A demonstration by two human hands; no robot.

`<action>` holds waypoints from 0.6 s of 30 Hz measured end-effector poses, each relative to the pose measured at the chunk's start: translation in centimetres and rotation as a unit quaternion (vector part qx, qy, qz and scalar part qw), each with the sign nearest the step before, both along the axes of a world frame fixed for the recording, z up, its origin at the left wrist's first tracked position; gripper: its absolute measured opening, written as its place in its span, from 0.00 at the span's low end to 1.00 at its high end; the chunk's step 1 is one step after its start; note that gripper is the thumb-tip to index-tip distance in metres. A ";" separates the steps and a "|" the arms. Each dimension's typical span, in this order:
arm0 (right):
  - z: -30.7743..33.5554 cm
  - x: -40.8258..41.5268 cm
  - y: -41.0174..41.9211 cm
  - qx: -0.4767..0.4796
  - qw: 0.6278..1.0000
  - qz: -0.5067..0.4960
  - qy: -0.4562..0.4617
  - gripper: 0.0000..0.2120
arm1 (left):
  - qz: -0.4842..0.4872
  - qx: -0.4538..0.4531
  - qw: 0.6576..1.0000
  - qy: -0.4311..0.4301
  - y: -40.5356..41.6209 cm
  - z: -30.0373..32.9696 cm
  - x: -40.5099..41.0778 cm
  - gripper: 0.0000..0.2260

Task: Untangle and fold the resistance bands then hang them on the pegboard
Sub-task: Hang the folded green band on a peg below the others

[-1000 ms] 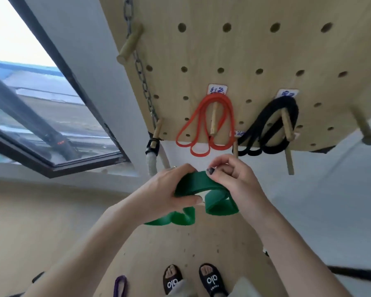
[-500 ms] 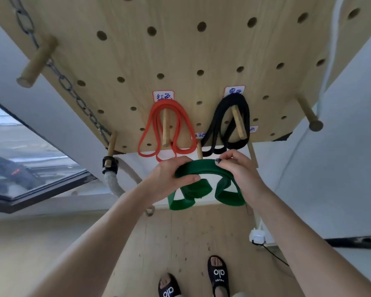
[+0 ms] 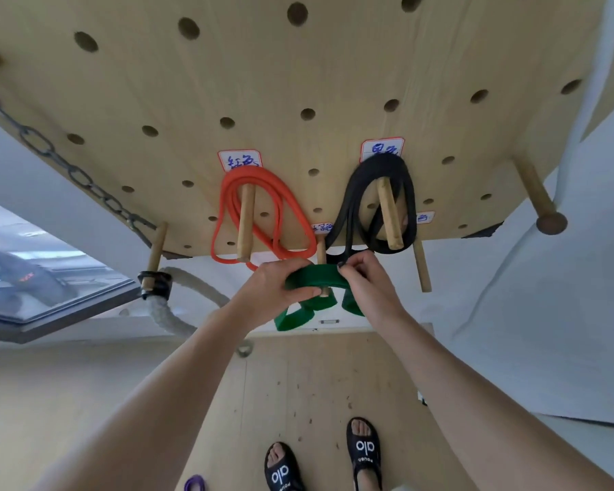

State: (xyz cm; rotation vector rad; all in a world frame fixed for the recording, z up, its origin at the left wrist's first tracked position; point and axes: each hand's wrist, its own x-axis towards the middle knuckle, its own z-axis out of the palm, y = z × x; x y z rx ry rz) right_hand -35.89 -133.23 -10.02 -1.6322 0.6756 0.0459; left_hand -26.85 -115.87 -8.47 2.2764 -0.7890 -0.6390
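A folded green resistance band [image 3: 311, 278] is draped over a short wooden peg [image 3: 321, 258] at the lower edge of the wooden pegboard [image 3: 298, 65]. My left hand [image 3: 273, 288] grips its left side and my right hand [image 3: 366, 281] pinches its right side; green loops hang below between them. The peg's tip shows under the band. A red band [image 3: 263, 214] hangs on the peg to the left and a black band [image 3: 380, 200] on the peg to the right, each under a handwritten label.
A metal chain [image 3: 68, 168] runs down the board's left side to a peg with a black strap and a white rope [image 3: 163, 310]. More bare pegs [image 3: 536, 193] stick out at right. A purple band [image 3: 195, 483] lies on the wooden floor by my sandalled feet. A window is at left.
Both hands lifted the green band up and forward to the board's lower edge; it now sits over the short middle peg. The view tilted closer to the board.
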 end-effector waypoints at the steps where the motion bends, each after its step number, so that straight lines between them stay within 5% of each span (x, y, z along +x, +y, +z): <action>1: -0.3 0.0 0.1 -0.008 1.000 0.002 -0.003 0.06 | -0.003 -0.001 1.000 -0.002 0.0 -0.2 0.1 0.09; 6: -1.0 -0.6 0.3 -0.082 0.995 0.038 -0.033 0.06 | -0.002 -0.004 1.000 -0.030 0.4 -1.2 0.3 0.14; 13: -0.7 -2.2 -0.2 -0.211 0.961 0.143 -0.111 0.22 | 0.002 -0.010 1.000 -0.025 0.4 -1.0 0.1 0.14; 18: -0.9 -2.1 -0.8 -0.295 0.927 0.182 -0.147 0.19 | -0.009 0.006 1.000 -0.025 0.9 -0.7 0.3 0.15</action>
